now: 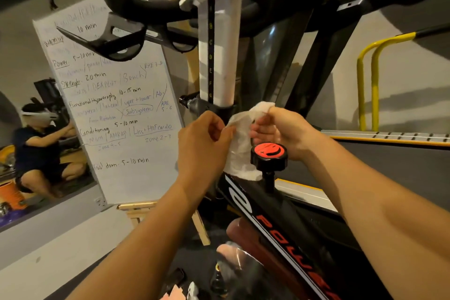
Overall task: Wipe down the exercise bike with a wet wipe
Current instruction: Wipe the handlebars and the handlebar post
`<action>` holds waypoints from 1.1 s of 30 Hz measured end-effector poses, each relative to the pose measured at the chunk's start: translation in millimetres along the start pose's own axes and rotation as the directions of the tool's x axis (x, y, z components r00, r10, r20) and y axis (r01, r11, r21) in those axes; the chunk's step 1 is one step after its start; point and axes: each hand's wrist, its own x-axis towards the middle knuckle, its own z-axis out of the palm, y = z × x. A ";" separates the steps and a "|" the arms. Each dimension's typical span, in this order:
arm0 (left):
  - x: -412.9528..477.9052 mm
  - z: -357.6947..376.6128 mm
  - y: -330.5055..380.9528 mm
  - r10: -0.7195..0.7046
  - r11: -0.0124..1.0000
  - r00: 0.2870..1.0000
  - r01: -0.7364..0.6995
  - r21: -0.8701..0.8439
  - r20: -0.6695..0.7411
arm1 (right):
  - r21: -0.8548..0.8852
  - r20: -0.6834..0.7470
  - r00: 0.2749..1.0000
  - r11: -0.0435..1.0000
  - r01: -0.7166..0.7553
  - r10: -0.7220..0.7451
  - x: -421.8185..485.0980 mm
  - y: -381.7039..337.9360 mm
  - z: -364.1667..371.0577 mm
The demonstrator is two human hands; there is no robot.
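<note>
Head view: wet wipe (239, 153) stretched between two hands at the exercise bike (287, 234)

Nearest the camera, the bike's black frame tube slants up from the lower right, with red lettering and a white stripe along it. Both bare forearms reach in over it. A black knob (269, 153) with a red smiley-face cap stands on a short stem on top of the tube.

Just beyond the knob, the left hand (203, 140) has its fingers curled and pinches the left edge of the white wipe. The right hand (282, 133) pinches the wipe's upper right corner between thumb and fingers. The wipe hangs crumpled between them in front of the black collar at the foot of the silver post (225, 56). Its lower edge touches the frame tube just beside the knob's stem.

The post rises upright, with a black strip of letters down its face, to the black handlebars (121, 7) overhead.

Farther back on the left, a whiteboard (126, 105) covered in handwritten workout notes leans on a wooden easel (138, 209). Beside it a mirror (14, 68) shows a crouching person wearing a headset. On the right lie a treadmill belt (389, 165) and yellow rails (365, 80).
</note>
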 end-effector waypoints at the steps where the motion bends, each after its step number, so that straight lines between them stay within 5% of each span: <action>1: -1.1 -1.3 -1.2 0.002 1.000 1.000 -0.002 0.000 0.011 | 0.148 0.065 0.998 0.989 -0.019 0.010 -0.3 -0.5 -0.8; 4: -2.6 -12.2 -1.9 0.033 0.999 0.998 -0.030 -0.038 0.062 | 0.327 0.269 0.960 0.945 -0.012 -0.081 5.7 6.3 2.8; 8: 19.8 -33.2 1.1 0.036 0.999 0.998 -0.036 -0.004 0.052 | 0.027 0.451 0.884 0.992 0.124 -0.123 15.3 13.1 9.0; 13: 35.6 -32.9 -0.9 0.008 0.993 0.987 -0.027 0.119 0.161 | -0.004 0.490 0.858 0.984 0.180 -0.155 21.9 11.5 6.2; 20: 1.0 -13.4 7.6 -0.278 0.939 0.949 0.302 -0.167 0.150 | 0.107 0.464 0.886 0.992 -0.068 0.011 32.3 -14.1 13.0; 25: 5.9 -15.2 31.2 -0.684 0.518 0.677 0.713 -0.472 0.272 | -0.206 0.223 0.975 0.978 0.030 0.017 24.5 -27.8 30.6; 29: 12.1 -13.0 46.4 -0.737 0.240 0.522 0.797 -0.555 0.430 | -0.463 0.164 0.986 0.884 0.067 0.011 8.9 -38.1 47.8; 33: 21.7 -17.8 84.3 -0.791 -0.101 0.291 0.806 -0.584 0.538 | -0.456 0.088 0.974 0.878 -0.147 0.209 -0.5 -50.8 53.7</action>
